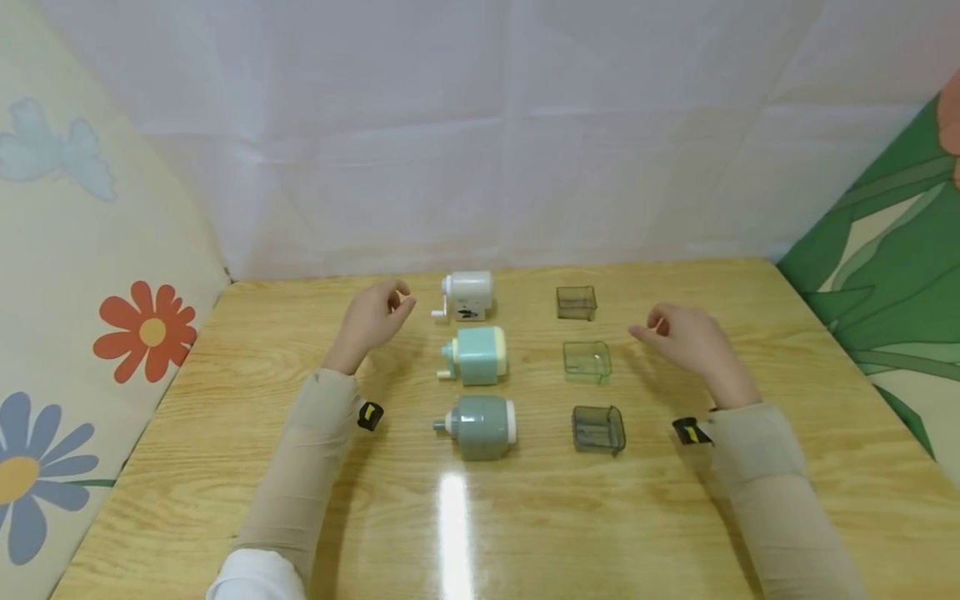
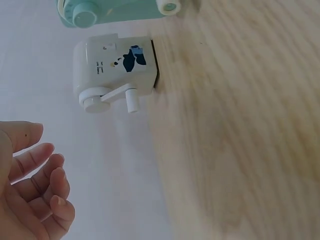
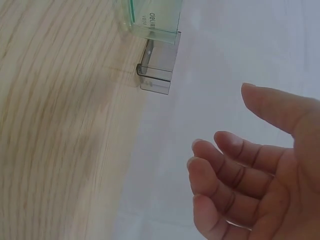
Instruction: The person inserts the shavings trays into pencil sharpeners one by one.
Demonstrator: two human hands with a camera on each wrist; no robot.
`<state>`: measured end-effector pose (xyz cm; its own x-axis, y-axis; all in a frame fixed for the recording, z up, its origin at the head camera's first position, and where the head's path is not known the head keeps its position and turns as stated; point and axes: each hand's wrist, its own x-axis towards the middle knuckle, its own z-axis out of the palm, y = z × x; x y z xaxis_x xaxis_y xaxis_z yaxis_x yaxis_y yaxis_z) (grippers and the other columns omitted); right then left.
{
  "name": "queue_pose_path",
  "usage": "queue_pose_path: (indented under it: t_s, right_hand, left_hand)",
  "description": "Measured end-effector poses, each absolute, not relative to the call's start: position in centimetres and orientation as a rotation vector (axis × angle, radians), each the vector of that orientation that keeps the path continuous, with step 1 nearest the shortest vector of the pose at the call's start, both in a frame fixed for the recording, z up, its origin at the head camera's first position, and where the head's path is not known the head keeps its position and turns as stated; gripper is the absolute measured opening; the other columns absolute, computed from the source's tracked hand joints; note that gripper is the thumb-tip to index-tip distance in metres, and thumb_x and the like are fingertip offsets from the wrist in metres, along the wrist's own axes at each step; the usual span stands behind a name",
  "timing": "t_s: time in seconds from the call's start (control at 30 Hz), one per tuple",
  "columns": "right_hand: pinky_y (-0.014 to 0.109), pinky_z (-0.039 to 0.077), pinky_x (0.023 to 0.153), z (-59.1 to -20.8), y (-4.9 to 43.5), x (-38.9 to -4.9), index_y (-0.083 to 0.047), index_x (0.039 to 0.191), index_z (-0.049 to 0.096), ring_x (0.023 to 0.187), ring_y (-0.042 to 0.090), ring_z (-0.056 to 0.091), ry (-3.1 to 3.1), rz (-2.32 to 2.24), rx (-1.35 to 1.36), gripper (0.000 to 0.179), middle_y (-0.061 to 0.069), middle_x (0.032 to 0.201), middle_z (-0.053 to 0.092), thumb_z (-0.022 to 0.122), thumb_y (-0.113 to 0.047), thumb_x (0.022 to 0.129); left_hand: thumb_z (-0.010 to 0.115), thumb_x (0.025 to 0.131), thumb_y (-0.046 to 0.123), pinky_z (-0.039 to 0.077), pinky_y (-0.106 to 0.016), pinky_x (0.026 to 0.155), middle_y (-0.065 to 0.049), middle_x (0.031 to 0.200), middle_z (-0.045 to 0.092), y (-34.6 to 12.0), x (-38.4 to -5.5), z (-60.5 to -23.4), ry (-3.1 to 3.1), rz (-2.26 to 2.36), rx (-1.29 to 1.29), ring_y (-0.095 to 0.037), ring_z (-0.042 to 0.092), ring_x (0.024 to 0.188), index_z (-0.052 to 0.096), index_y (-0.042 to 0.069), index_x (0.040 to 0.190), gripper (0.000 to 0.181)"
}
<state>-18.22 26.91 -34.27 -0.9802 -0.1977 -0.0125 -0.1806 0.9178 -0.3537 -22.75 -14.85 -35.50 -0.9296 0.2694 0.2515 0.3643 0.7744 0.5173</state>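
Three crank pencil sharpeners stand in a column on the wooden table. At the back is a white sharpener (image 1: 471,293) with a dark printed figure; a mint-green sharpener (image 1: 478,356) is in the middle, and a grey-green sharpener (image 1: 483,427) is nearest. To their right lie three clear shavings drawers: a smoky drawer (image 1: 576,302), a green-tinted drawer (image 1: 587,361) and a dark drawer (image 1: 598,428). My left hand (image 1: 375,317) hovers left of the white sharpener, fingers loosely curled around nothing. Right of the drawers, my right hand (image 1: 684,335) is also loosely curled and holds nothing.
The wooden table (image 1: 262,467) meets a white cloth backdrop (image 1: 510,150) at the back. Floral panels stand at both sides: a cream one (image 1: 67,250) on the left and a green-leafed one (image 1: 900,275) on the right.
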Motion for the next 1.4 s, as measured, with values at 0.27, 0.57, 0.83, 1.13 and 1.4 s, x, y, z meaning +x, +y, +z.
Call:
queue_pose_path:
  t_s: [0.27, 0.57, 0.83, 1.13, 1.4]
  right_hand:
    - [0.044, 0.046, 0.06, -34.0, 26.5, -18.4, 0.006, 0.099, 0.055, 0.069, 0.027, 0.057, 3.024, -0.525, -0.292, 0.05, 0.021, 0.085, 0.062, 0.05, -0.043, 0.091]
    - [0.044, 0.047, 0.06, -33.8, 26.1, -18.6, 0.006, 0.102, 0.056, 0.071, 0.028, 0.058, 3.007, -0.525, -0.287, 0.05, 0.021, 0.087, 0.062, 0.052, -0.042, 0.091]
    - [0.042, 0.046, 0.059, -33.9, 26.1, -18.7, 0.007, 0.101, 0.056, 0.068, 0.026, 0.056, 3.013, -0.522, -0.292, 0.048, 0.019, 0.083, 0.061, 0.053, -0.04, 0.091]
    - [0.042, 0.046, 0.059, -34.4, 26.1, -18.6, 0.007, 0.104, 0.055, 0.067, 0.025, 0.056, 2.998, -0.528, -0.293, 0.047, 0.019, 0.084, 0.061, 0.053, -0.038, 0.091]
    - [0.041, 0.046, 0.057, -34.2, 25.9, -18.9, 0.008, 0.106, 0.054, 0.065, 0.025, 0.056, 3.03, -0.518, -0.32, 0.044, 0.02, 0.084, 0.061, 0.054, -0.033, 0.091]
  left_hand:
    - [0.053, 0.092, 0.02, 0.038, -0.031, 0.049, -0.011, 0.073, 0.055, -13.9, -24.5, -34.1, -2.864, -0.841, -0.559, -0.018, 0.043, 0.051, 0.057, -0.003, 0.112, 0.03]
    - [0.053, 0.092, 0.021, 0.047, -0.041, 0.079, -0.019, 0.109, 0.055, -12.2, -26.2, -35.3, -2.846, -0.875, -0.59, -0.03, 0.053, 0.095, 0.053, 0.0, 0.122, 0.036]
    - [0.047, 0.095, 0.023, 0.035, -0.045, 0.098, -0.018, 0.128, 0.049, -11.4, -26.8, -37.3, -2.764, -1.036, -0.64, -0.031, 0.044, 0.115, 0.046, 0.0, 0.129, 0.041]
    - [0.049, 0.095, 0.018, 0.037, -0.043, 0.097, -0.017, 0.123, 0.052, -10.0, -27.3, -38.0, -2.723, -1.138, -0.706, -0.029, 0.048, 0.112, 0.047, -0.002, 0.129, 0.04]
    - [0.053, 0.093, 0.018, 0.045, -0.037, 0.084, -0.011, 0.112, 0.056, -9.4, -27.2, -38.1, -2.767, -1.188, -0.601, -0.022, 0.051, 0.098, 0.053, 0.003, 0.124, 0.035]
